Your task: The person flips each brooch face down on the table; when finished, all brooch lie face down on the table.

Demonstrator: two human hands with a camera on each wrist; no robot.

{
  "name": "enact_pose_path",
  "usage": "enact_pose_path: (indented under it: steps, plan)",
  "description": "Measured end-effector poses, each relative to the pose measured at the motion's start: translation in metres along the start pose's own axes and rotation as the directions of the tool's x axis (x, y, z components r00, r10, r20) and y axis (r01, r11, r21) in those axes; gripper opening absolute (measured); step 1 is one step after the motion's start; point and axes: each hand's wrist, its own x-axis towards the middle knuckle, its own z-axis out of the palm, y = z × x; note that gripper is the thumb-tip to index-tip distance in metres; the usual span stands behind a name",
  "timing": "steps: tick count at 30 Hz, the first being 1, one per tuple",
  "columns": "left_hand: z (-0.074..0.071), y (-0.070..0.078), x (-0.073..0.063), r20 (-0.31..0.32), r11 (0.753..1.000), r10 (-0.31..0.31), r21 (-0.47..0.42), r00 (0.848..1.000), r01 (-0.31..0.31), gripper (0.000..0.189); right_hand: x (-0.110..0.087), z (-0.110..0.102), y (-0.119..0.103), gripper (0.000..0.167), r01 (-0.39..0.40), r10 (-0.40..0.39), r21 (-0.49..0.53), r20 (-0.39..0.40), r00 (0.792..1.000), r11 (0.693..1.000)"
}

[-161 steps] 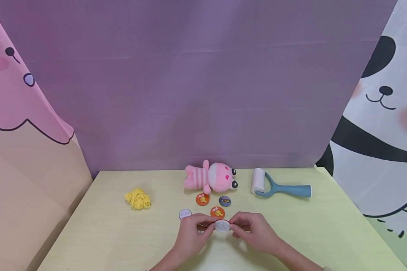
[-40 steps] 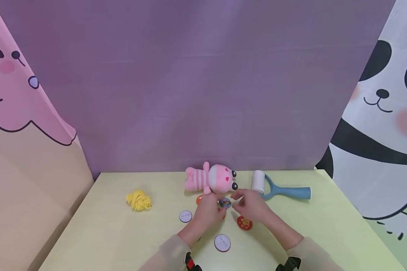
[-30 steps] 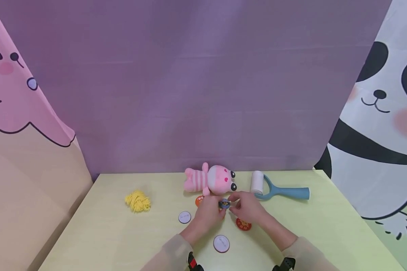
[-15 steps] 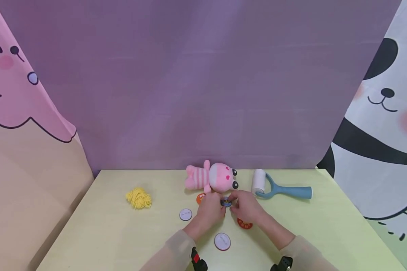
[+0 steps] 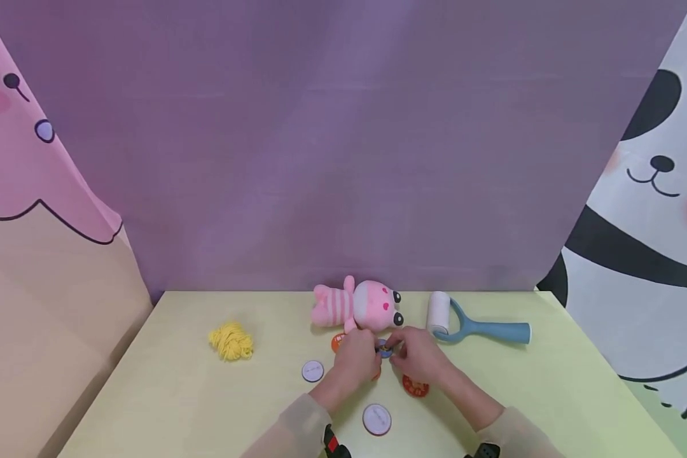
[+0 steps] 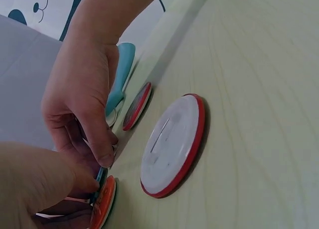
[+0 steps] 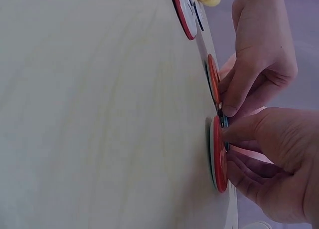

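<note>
My left hand (image 5: 357,356) and right hand (image 5: 420,353) meet over the middle of the table. Between their fingertips they pinch a small blue badge (image 5: 384,348) with a picture on its face, one hand at each side. In the right wrist view the badge (image 7: 224,120) shows edge-on, close to the table, between the two thumbs. An orange badge (image 6: 102,204) lies right under the fingers, mostly covered in the head view. A red badge (image 5: 415,386) lies below my right hand. Another orange badge (image 5: 338,342) peeks out behind my left hand.
Two badges lie pin side up: a white-backed one (image 5: 376,419) in front and a smaller one (image 5: 312,371) to the left. Behind the hands lies a pink plush toy (image 5: 355,306). A blue-handled lint roller (image 5: 481,327) is at right, yellow yarn (image 5: 231,341) at left.
Earlier both hands held a white-backed badge nearer the front; a white-backed badge now lies there on the table. The hands moved back to the blue badge, and the right fingers closed in on it.
</note>
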Motion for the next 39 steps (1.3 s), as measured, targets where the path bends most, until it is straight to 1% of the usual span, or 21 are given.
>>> enact_pose_path:
  steps: [5,7,10,13,15,16,20,24,27,30,32,36,37,39]
  plan:
    - [0.001,-0.001,-0.001,0.004,0.999,0.007,0.036,1.0,-0.007,0.016,-0.001,0.001,-0.002,0.016,-0.007,0.007,-0.007,-0.003,1.0,1.0]
    - [0.002,-0.002,-0.002,0.011,1.0,0.005,0.026,1.0,-0.006,0.015,-0.002,0.002,-0.002,0.016,-0.009,0.009,-0.016,-0.004,1.0,1.0]
    - [0.003,-0.003,-0.002,0.011,1.0,0.0,0.018,1.0,0.0,0.014,-0.002,0.003,-0.002,0.015,0.01,-0.01,-0.023,-0.021,1.0,1.0]
    - [0.003,-0.002,-0.004,0.021,1.0,-0.016,0.007,1.0,0.016,0.014,-0.003,0.004,-0.001,0.014,0.035,-0.035,-0.021,-0.031,0.999,0.999]
    - [0.003,-0.002,-0.004,0.021,1.0,-0.014,0.003,1.0,0.014,0.012,-0.003,0.005,-0.001,0.014,0.038,-0.038,-0.011,-0.026,0.999,0.999]
    - [0.002,-0.002,-0.004,0.018,1.0,-0.011,-0.014,1.0,0.012,0.011,-0.003,0.005,0.0,0.014,0.039,-0.039,-0.006,-0.025,0.999,0.999]
    - [0.002,-0.004,-0.004,-0.032,0.998,0.035,-0.053,0.999,-0.037,0.008,-0.001,0.003,0.003,0.013,0.031,-0.031,0.025,-0.017,0.999,0.999]
    - [0.005,-0.006,-0.004,-0.076,0.991,0.092,-0.095,0.993,-0.099,0.006,-0.002,0.0,0.011,0.01,0.024,-0.025,0.077,0.01,1.0,0.997]
    - [0.005,-0.007,-0.005,-0.092,0.977,0.115,-0.171,0.989,-0.129,0.004,-0.004,-0.002,0.016,0.008,0.03,-0.032,0.141,0.012,0.999,0.99]
    - [0.003,-0.006,-0.006,-0.123,0.956,0.123,-0.25,0.985,-0.15,0.007,-0.008,-0.005,0.019,0.008,0.044,-0.043,0.223,-0.009,0.999,0.974]
    - [0.001,-0.005,-0.006,-0.166,0.947,0.126,-0.272,0.978,-0.168,0.01,-0.011,-0.007,0.02,0.01,0.037,-0.033,0.279,-0.021,0.999,0.96]
    - [-0.007,-0.003,-0.007,-0.271,0.933,0.126,-0.295,0.954,-0.207,0.011,-0.013,-0.013,0.016,0.013,0.019,-0.003,0.377,-0.042,0.999,0.926]
    - [-0.008,-0.003,-0.008,-0.295,0.925,0.125,-0.312,0.947,-0.219,0.011,-0.014,-0.014,0.015,0.014,0.021,-0.002,0.4,-0.049,0.999,0.916]
    - [-0.012,-0.002,-0.007,-0.324,0.901,0.115,-0.364,0.939,-0.236,0.012,-0.013,-0.018,0.012,0.015,0.034,-0.006,0.435,-0.065,0.998,0.9]
